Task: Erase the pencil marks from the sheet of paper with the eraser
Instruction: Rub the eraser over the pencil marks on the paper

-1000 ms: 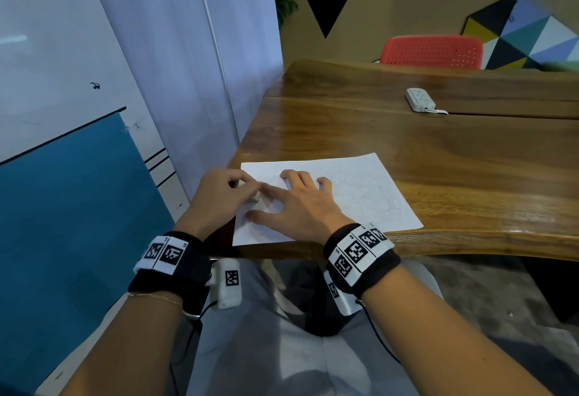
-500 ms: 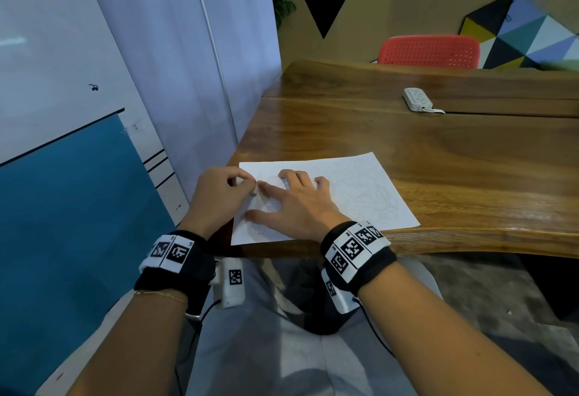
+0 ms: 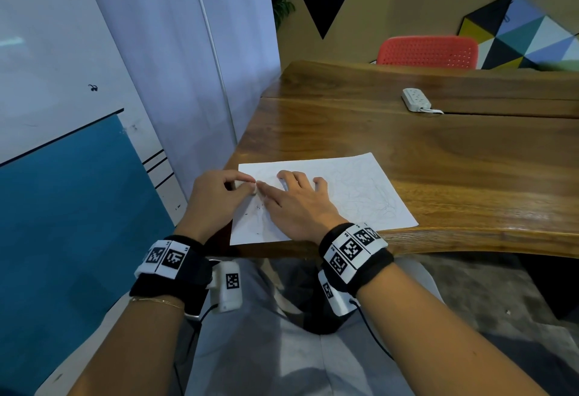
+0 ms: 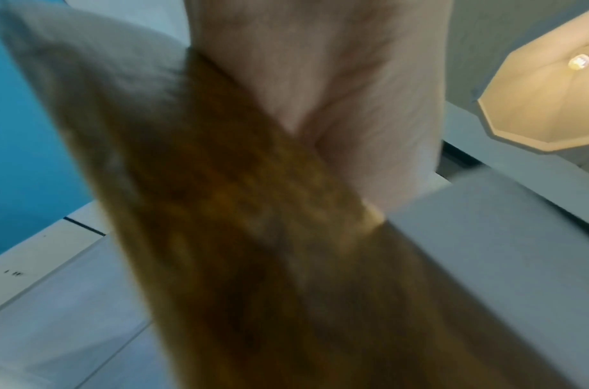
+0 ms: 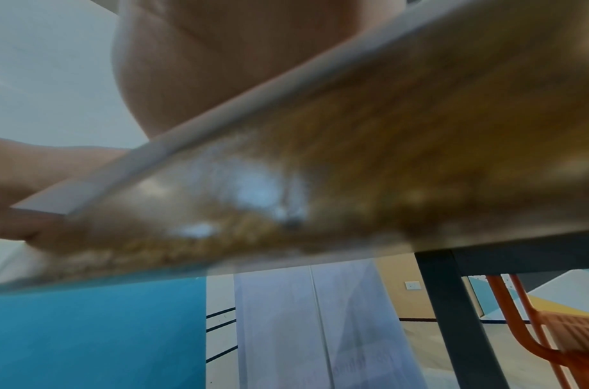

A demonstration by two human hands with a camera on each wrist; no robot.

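The right hand (image 3: 297,204) lies flat, fingers straight, pinning the paper (image 3: 360,195) at the surface's (image 3: 438,157) near edge so rubbing won't shift it. The left hand's (image 3: 216,195) fingers pinch the eraser (image 3: 247,186) at the paper's far-left corner.

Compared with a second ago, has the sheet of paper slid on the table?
No. The sheet of paper keeps the same place against the power strip and the near edge of the table; the right hand presses it flat.
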